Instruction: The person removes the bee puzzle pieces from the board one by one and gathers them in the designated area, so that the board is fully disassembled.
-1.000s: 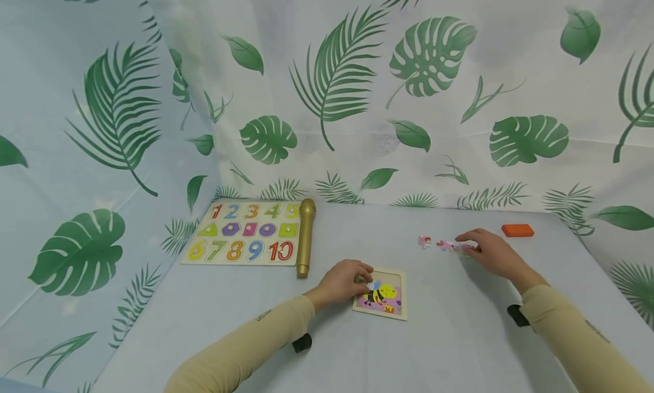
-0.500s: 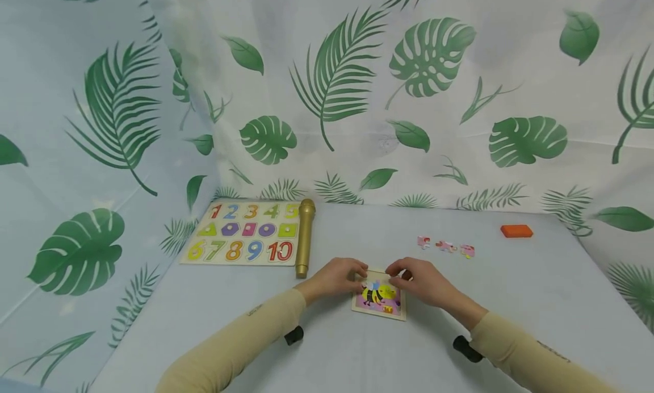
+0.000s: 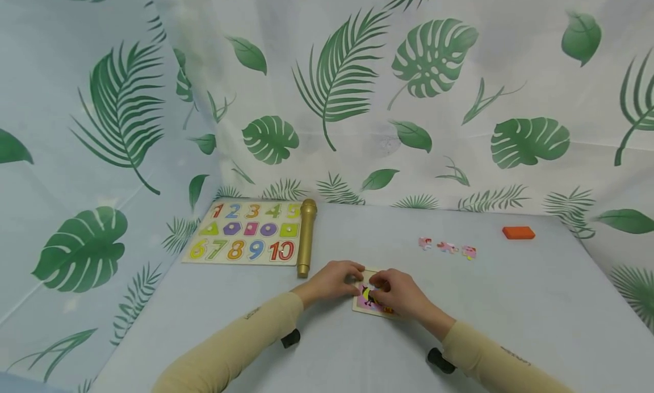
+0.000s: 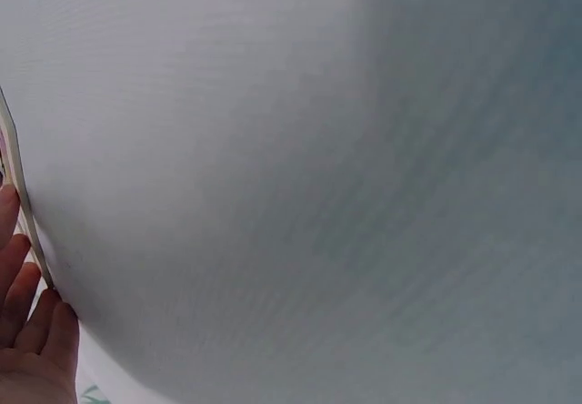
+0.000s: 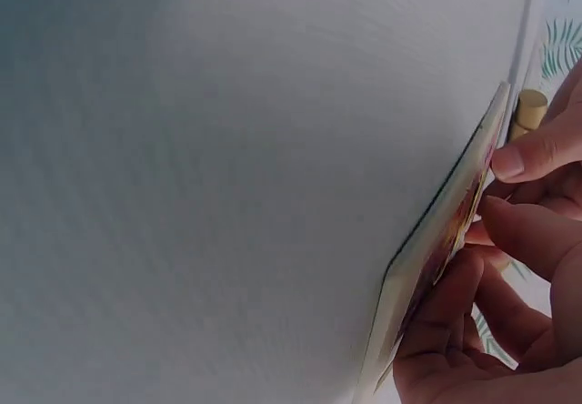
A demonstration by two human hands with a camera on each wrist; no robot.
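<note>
A small wooden jigsaw puzzle (image 3: 363, 306) with a bee picture lies at the table's front middle, its top strip showing bare wood. My left hand (image 3: 337, 278) holds its left edge, fingertips along the frame (image 4: 22, 190) in the left wrist view. Over the picture, my right hand (image 3: 403, 293) has its fingers bent and thumb and fingertips brought down on the pieces. Its fingers cover much of the bee, and I cannot tell whether a piece is pinched. The right wrist view shows both hands at the tilted-looking puzzle tray (image 5: 455, 181). Loose pink puzzle pieces (image 3: 447, 247) lie farther right.
A number and shape board (image 3: 240, 237) lies back left, with a gold microphone (image 3: 305, 239) along its right side. An orange block (image 3: 518, 233) sits back right. Leaf-printed cloth (image 3: 357, 97) walls the table at the back and left.
My right hand left the loose pink pieces, now lying in a row, and came left and nearer onto the bee picture. The left hand stays at the puzzle's left edge.
</note>
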